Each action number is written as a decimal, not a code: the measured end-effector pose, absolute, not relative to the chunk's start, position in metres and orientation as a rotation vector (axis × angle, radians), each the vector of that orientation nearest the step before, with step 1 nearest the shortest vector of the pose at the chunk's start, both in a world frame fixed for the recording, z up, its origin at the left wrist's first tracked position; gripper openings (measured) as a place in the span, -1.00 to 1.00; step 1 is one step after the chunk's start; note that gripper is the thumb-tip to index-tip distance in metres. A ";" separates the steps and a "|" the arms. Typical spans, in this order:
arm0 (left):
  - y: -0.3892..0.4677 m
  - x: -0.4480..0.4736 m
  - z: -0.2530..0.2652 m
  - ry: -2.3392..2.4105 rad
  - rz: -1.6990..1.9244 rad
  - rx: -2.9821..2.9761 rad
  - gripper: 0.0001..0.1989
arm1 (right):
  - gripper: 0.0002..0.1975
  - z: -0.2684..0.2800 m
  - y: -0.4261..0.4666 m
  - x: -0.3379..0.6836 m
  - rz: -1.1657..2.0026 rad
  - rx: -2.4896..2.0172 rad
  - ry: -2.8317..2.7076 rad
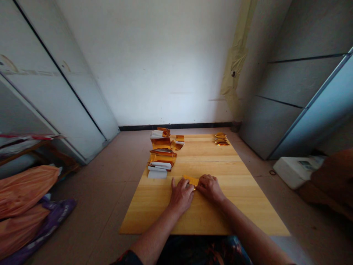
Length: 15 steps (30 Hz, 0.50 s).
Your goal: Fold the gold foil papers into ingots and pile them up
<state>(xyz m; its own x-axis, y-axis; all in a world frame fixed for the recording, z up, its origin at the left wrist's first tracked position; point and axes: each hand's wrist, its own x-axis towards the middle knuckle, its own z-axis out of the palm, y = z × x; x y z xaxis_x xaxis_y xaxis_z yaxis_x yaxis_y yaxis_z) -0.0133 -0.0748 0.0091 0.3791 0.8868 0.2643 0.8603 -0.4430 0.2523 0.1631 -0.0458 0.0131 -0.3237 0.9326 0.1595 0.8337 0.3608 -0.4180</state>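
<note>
Between my hands, low over the wooden table (220, 213), lies a small piece of gold foil paper (191, 180). My left hand (182, 193) is on its left end, fingers bent over the near edge, thumb side partly hidden. At the right end, my right hand (210, 187) pinches the foil with curled fingers. A bright fold shows along the near edge between the fingertips. Stacks of gold foil sheets with white backs (162, 157) lie at the table's left side, beyond my left hand. Several folded gold foil pieces (221, 139) sit at the far right corner.
A white wall (165, 66) rises behind the table. Grey cabinet panels (292, 84) stand at the right, with a white box (293, 171) on the floor. White cabinet doors (63, 73) are on the left, near orange cloth or bags (24, 191).
</note>
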 end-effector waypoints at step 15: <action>-0.075 -0.029 0.000 1.455 0.469 2.688 -0.69 | -0.89 0.014 -0.043 0.156 0.345 -1.673 -2.252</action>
